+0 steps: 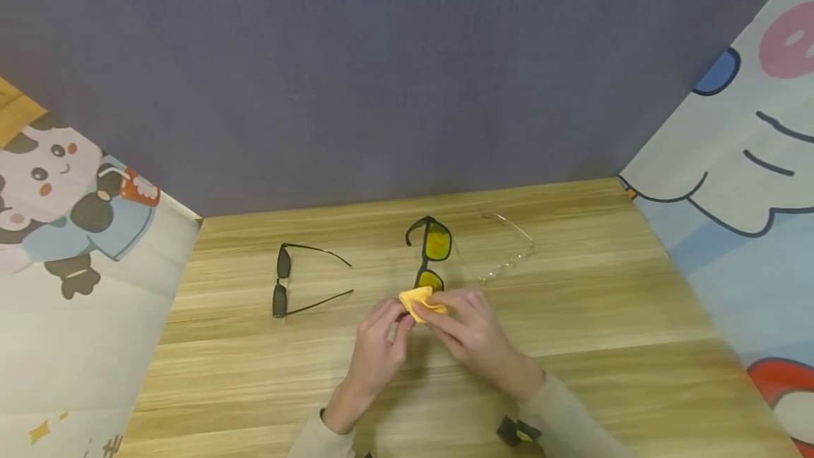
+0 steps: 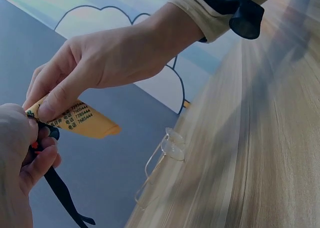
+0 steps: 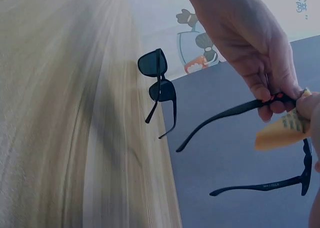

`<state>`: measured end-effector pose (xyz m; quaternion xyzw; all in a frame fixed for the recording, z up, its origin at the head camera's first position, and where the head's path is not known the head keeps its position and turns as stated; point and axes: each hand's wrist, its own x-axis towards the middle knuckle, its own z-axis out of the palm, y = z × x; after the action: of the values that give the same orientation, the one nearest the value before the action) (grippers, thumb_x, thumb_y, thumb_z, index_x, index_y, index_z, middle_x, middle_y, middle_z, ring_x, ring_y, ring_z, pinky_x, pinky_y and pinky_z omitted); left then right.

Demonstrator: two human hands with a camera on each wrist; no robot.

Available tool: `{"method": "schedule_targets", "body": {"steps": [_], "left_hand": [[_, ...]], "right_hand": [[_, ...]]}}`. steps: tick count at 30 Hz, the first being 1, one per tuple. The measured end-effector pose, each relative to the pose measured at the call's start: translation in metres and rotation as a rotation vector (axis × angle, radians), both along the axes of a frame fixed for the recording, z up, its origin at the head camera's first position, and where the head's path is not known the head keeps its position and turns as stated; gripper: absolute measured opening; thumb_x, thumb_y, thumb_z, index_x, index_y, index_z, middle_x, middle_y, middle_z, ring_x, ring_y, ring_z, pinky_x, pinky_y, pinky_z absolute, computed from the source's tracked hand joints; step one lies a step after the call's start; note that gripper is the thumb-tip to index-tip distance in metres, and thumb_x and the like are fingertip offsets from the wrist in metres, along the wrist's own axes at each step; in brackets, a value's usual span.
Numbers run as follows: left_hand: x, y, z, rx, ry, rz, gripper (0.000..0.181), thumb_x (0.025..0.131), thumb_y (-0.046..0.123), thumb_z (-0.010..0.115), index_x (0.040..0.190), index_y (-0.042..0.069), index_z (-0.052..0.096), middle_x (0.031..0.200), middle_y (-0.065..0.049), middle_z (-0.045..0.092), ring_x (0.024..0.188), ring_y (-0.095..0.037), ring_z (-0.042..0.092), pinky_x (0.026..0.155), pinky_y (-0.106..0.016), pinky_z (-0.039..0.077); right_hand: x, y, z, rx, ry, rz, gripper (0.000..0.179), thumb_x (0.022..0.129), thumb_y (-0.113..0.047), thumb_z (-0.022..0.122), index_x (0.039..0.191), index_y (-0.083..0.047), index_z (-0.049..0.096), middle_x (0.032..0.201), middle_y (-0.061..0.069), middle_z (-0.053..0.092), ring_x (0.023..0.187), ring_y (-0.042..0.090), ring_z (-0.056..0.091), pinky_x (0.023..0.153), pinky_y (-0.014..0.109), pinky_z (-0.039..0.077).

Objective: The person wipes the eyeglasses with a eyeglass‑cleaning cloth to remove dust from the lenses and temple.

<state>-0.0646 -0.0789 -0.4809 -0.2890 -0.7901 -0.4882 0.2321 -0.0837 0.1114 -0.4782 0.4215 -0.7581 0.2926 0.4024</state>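
Observation:
Black-framed sunglasses [image 1: 426, 256] with yellow mirrored lenses are held up over the table, one lens facing the head camera. My left hand [image 1: 376, 345] grips them at the near end of the frame, by the hinge of one temple [image 3: 220, 112]. A small yellow cloth [image 1: 415, 297], printed with dark characters and numbers, is pinched between the thumb and fingers of my right hand [image 1: 477, 336]. It is folded over the near end of the frame and overlaps the lower lens there. In the right wrist view the other temple [image 3: 260, 186] extends free.
Dark sunglasses [image 1: 281, 281] lie on the wooden table [image 1: 242, 373] at left, temples spread toward the right. Thin metal-rimmed clear eyeglasses [image 1: 509, 264] lie at right behind my right hand. A grey panel [image 1: 407, 90] closes off the back, with cartoon-printed panels on both sides.

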Motion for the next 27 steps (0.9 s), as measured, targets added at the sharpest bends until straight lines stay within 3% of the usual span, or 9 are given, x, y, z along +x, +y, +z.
{"method": "schedule_targets", "body": {"steps": [5,10,14,27], "left_hand": [[-0.001,0.002,0.002,0.017,0.009,-0.022,0.007,0.100,0.004,0.063,0.097,0.001,0.070,0.088,-0.005,0.070,0.077,-0.015,0.066,0.073,-0.017,0.059],[0.000,0.002,0.004,0.037,0.018,-0.034,0.007,0.094,-0.003,0.067,0.097,0.002,0.070,0.086,-0.008,0.071,0.075,-0.016,0.065,0.073,-0.015,0.058],[0.001,0.002,0.005,0.044,0.013,-0.035,0.010,0.091,-0.005,0.069,0.098,0.002,0.071,0.087,-0.010,0.072,0.076,-0.016,0.065,0.074,-0.015,0.058],[0.003,0.003,0.005,0.030,0.003,-0.023,0.011,0.093,-0.006,0.067,0.099,0.002,0.070,0.087,-0.009,0.071,0.076,-0.016,0.066,0.072,-0.017,0.058]], "right_hand": [[-0.004,0.005,0.001,-0.054,-0.013,0.010,0.025,0.104,-0.020,0.061,0.112,-0.003,0.078,0.109,0.013,0.069,0.092,0.027,0.060,0.080,0.034,0.050],[-0.010,0.009,0.003,-0.159,-0.102,-0.037,0.028,0.104,-0.025,0.062,0.112,-0.002,0.077,0.108,0.014,0.069,0.092,0.028,0.059,0.079,0.032,0.047],[-0.013,0.010,0.005,-0.198,-0.124,-0.057,0.028,0.104,-0.026,0.064,0.112,-0.003,0.077,0.108,0.015,0.069,0.090,0.028,0.057,0.076,0.033,0.046],[-0.005,0.005,0.003,-0.068,-0.010,-0.005,0.025,0.105,-0.021,0.060,0.111,-0.004,0.078,0.108,0.013,0.069,0.091,0.026,0.061,0.077,0.033,0.050]]}}
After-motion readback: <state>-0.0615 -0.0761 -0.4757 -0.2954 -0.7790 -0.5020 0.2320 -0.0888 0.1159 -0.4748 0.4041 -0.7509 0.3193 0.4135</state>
